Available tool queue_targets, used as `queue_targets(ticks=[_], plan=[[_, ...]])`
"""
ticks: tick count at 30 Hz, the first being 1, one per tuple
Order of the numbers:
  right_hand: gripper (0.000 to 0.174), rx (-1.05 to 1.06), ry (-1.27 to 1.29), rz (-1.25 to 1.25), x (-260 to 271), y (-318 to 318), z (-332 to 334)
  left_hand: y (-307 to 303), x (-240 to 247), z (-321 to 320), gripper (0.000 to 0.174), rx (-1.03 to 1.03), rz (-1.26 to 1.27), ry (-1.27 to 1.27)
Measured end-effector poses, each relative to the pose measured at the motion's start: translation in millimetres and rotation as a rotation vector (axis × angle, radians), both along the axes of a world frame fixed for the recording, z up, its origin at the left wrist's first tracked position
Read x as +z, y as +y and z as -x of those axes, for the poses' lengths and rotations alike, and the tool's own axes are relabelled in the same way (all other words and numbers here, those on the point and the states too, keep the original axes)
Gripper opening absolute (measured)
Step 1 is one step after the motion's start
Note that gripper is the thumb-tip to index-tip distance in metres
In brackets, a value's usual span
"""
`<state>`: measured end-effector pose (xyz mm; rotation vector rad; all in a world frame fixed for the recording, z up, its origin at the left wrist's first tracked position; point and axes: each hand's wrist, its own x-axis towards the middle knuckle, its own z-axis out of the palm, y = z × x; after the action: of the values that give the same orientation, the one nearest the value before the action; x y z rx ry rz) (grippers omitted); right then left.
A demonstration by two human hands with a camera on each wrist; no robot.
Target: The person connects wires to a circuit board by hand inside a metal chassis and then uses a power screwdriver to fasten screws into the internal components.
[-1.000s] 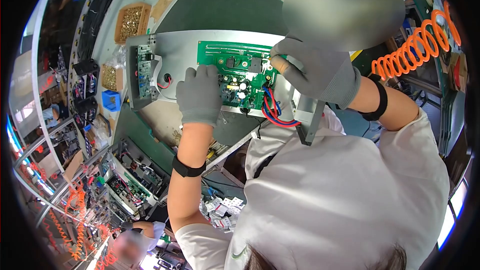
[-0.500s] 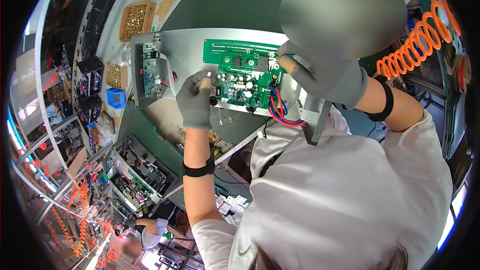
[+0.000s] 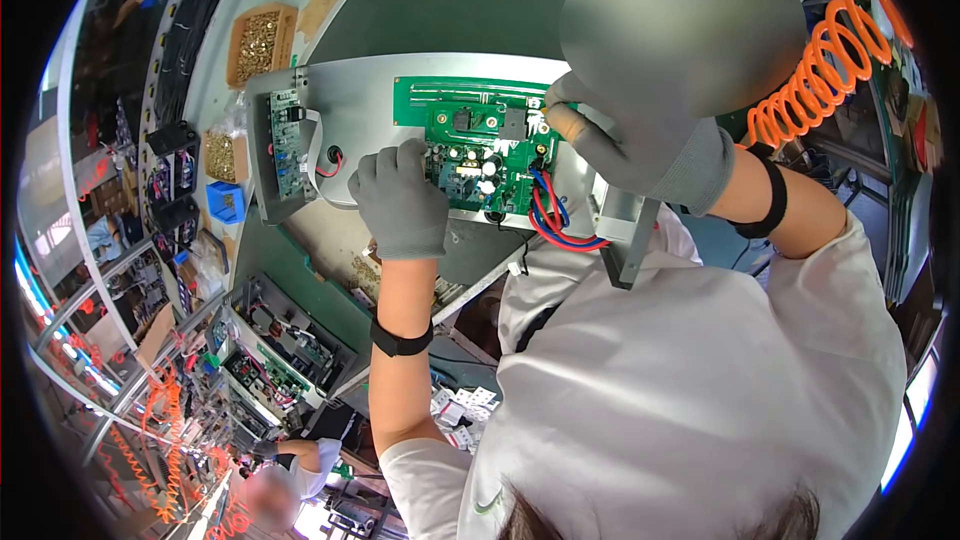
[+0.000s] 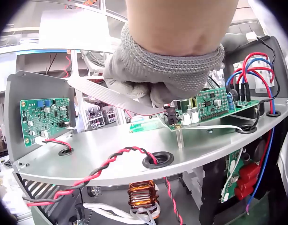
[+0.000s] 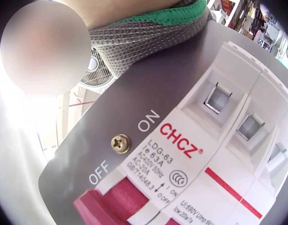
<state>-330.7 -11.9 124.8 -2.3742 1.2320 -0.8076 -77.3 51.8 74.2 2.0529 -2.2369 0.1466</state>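
My gloved left hand [image 3: 402, 200] is at the left edge of a green circuit board [image 3: 415, 100], fingers curled over the end of a flat ribbon cable [image 4: 109, 97]. In the left wrist view that cable's end meets a black socket [image 4: 171, 116] at the board's edge, just under the fingers; the fingertips are partly hidden. The cable's other end runs to a small board [image 4: 44, 119] on the upright end panel. At the opposite end, my gloved right hand [image 3: 640, 145] holds the main board's edge between bent thumb and fingers; the right wrist view hides those fingertips.
The boards sit on a grey metal chassis [image 3: 350, 90]. A white breaker [image 5: 200, 136] with red levers is on its right end panel. Red and blue wires [image 3: 550, 225] loop beside the board. Small brass parts fill a box [image 3: 258, 45]; an orange coiled hose [image 3: 835, 60] hangs right.
My left hand pulled back slightly from the board with the cable end between its fingers, then returned over the board's left edge. The right hand stayed at the right edge.
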Motion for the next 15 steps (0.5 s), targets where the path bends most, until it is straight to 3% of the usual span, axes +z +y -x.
queue_targets(ticks=[10,15], plan=[[0.009,0.003,0.019,-0.029,-1,0,-1,-10,9,2,0.021,-0.164,-0.098,-0.188],[0.01,-0.002,0.022,-0.037,1,0,-1,-22,20,9,0.021,-0.091,-0.305,-0.24]])
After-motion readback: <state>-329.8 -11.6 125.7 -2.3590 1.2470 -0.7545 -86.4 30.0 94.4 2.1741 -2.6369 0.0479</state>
